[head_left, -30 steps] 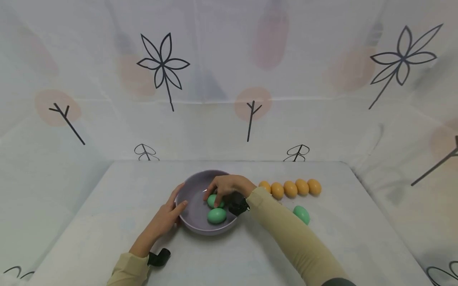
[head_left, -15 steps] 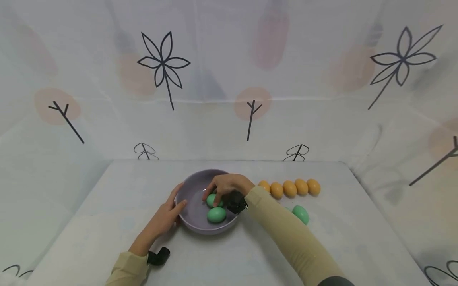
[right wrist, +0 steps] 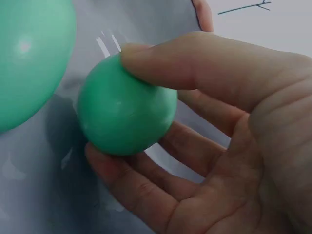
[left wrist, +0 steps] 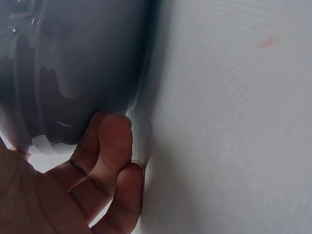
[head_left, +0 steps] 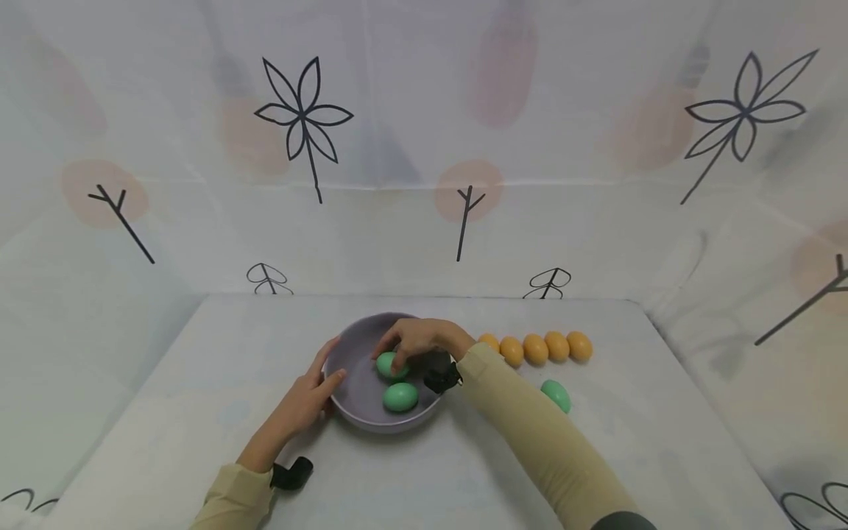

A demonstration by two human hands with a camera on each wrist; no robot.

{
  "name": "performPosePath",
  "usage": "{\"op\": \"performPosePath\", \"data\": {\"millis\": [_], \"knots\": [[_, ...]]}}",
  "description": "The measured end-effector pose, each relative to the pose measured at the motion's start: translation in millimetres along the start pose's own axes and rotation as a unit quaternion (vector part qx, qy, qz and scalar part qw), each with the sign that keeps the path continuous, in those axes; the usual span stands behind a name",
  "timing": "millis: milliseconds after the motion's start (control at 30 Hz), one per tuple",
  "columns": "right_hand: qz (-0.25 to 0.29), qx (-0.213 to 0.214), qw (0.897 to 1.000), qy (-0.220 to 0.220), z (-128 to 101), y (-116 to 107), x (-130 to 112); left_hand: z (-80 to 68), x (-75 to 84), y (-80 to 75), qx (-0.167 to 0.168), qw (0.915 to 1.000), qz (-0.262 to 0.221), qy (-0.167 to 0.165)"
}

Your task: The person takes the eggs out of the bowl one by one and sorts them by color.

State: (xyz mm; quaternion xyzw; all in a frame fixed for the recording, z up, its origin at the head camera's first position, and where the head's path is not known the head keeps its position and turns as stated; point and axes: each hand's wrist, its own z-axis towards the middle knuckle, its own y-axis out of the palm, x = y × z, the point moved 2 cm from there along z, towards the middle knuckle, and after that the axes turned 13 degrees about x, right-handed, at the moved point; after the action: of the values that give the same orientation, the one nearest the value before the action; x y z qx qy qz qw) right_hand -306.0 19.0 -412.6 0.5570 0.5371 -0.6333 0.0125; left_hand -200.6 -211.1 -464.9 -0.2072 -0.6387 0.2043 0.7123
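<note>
A purple-grey bowl (head_left: 358, 394) stands on the white table, with green eggs in it. My left hand (head_left: 308, 397) holds the bowl's left side, thumb over the rim and fingers against the outer wall; in the left wrist view those fingers (left wrist: 114, 141) press low on the wall. Reaching in from the right, my right hand (head_left: 417, 338) pinches one green egg (right wrist: 124, 109) between thumb and fingertips. A second green egg (head_left: 400, 397) lies in the bowl, nearer to me. The right hand's thumb and fingers cover part of the held egg in the head view.
Several orange eggs (head_left: 535, 349) lie in a row on the table (head_left: 649, 412), right of the bowl. Another green egg (head_left: 556, 395) sits in front of them, partly behind the right sleeve (head_left: 536, 427). A patterned cloth (head_left: 397, 243) rises behind and beside the table.
My right hand has shifted the pinched green egg slightly left and away from me inside the bowl. The left hand stays at the rim, and the second egg in the bowl lies still.
</note>
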Motion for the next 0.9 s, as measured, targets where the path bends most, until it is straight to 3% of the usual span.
{"op": "performPosePath", "data": {"millis": [333,700,900], "knots": [[0.018,0.044,0.999,-0.01,-14,-6,-7,0.8,-1.4,1.3,-0.003,1.0,-0.004,-0.008],[0.071,0.104,0.992,-0.016,-41,-11,-16,0.0,-2.0,2.0,-0.002,0.9998,-0.001,-0.02],[0.073,0.134,0.988,-0.03,-60,-11,-16,0.3,-1.0,2.2,0.001,0.9999,0.002,-0.017]]}}
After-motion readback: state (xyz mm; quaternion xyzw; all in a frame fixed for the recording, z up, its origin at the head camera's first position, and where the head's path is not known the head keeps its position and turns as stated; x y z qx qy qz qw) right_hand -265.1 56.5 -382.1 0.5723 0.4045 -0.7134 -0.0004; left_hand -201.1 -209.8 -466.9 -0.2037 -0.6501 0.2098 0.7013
